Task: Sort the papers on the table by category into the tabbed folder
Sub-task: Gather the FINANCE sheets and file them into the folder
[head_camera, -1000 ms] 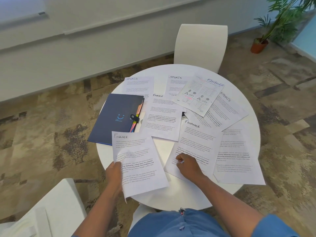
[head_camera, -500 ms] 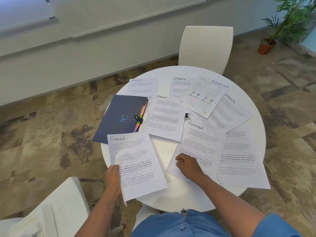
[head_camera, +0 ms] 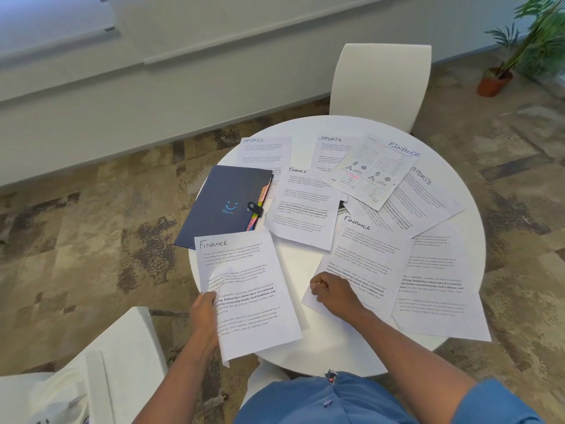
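— So, what could go wrong from here?

— The left hand (head_camera: 204,313) pinches one white printed sheet headed "Finance" (head_camera: 244,289) by its left edge only, thumb on top. Most of that sheet hangs past the rim of the round white table (head_camera: 305,264), so it could sag, crease or slip out.

— And the other hand?

— The right hand (head_camera: 334,296) is curled into a loose fist, knuckles pressing on a second white "Finance" sheet (head_camera: 363,258). I cannot tell whether it pinches the paper. Dragging that sheet could shift the unlabelled page (head_camera: 440,289) it overlaps.

— Where does the held sheet go?

— Into the dark blue tabbed folder (head_camera: 226,203), which lies closed, strap fastened, just beyond the held sheet's top edge. It needs opening, probably with the right hand, and the coloured tabs (head_camera: 263,194) are too small to read.
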{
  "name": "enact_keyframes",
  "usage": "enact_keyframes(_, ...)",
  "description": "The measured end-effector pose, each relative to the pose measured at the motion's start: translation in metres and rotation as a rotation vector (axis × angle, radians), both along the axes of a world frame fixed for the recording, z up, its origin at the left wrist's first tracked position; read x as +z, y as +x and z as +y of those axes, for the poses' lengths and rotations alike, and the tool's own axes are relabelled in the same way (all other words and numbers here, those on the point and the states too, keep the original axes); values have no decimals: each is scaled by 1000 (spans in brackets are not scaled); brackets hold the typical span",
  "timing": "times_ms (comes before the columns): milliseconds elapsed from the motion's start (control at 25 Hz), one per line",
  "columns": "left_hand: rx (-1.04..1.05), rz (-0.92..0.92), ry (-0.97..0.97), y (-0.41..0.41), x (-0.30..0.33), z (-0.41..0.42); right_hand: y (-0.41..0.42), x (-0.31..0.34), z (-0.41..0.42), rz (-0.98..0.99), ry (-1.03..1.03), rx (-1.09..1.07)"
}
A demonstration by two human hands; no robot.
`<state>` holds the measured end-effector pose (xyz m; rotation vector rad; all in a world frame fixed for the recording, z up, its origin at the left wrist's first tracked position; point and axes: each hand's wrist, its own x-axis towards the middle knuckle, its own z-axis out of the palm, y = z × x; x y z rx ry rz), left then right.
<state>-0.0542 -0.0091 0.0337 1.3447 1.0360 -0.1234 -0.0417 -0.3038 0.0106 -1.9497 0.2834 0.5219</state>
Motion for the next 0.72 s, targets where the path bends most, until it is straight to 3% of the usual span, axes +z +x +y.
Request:
enact_keyframes(360, -132, -25, -87, -5, -5, -10, 4, 29, 22, 172, 380, 24)
enact_keyframes(560, -288, -71, -46, 1, -6, -37, 4, 24, 15, 3, 94, 68)
enact_keyframes(720, -466, -92, -32, 13, -7, -49, 7, 30, -3, -27, 105, -41)
